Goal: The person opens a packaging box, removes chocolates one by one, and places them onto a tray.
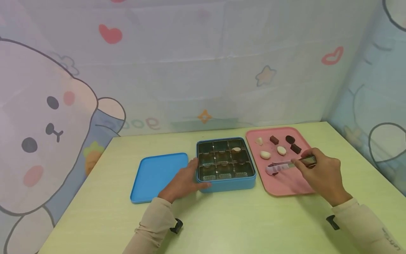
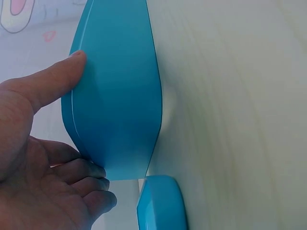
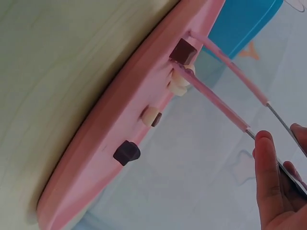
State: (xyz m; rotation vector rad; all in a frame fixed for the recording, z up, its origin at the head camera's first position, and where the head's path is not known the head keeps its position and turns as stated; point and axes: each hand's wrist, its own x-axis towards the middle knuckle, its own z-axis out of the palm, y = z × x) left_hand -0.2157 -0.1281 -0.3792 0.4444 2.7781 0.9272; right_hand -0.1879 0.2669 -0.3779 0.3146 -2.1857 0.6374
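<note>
My left hand (image 1: 183, 179) rests against the near left corner of a blue box (image 1: 228, 185), thumb along its front wall (image 2: 117, 96) and relaxed, slightly bent fingers beside its left side. A clear divided insert (image 1: 224, 156) fills the box; a pale piece (image 1: 236, 149) lies toward the back of its right column. My right hand (image 1: 323, 173) grips metal tongs (image 1: 290, 164) with pinkish tips. Over the pink tray (image 1: 298, 185), those tips stand on either side of a brown chocolate (image 3: 183, 51); whether both touch it I cannot tell.
On the tray's far half sit white chocolates (image 1: 265, 155), a brown block (image 1: 274, 140), a dark round piece (image 1: 290, 139) and a dark block (image 1: 296, 148). Left of the box lies a blue lid (image 1: 155, 173). A printed cloth (image 1: 190, 70) hangs behind the table (image 1: 222, 225).
</note>
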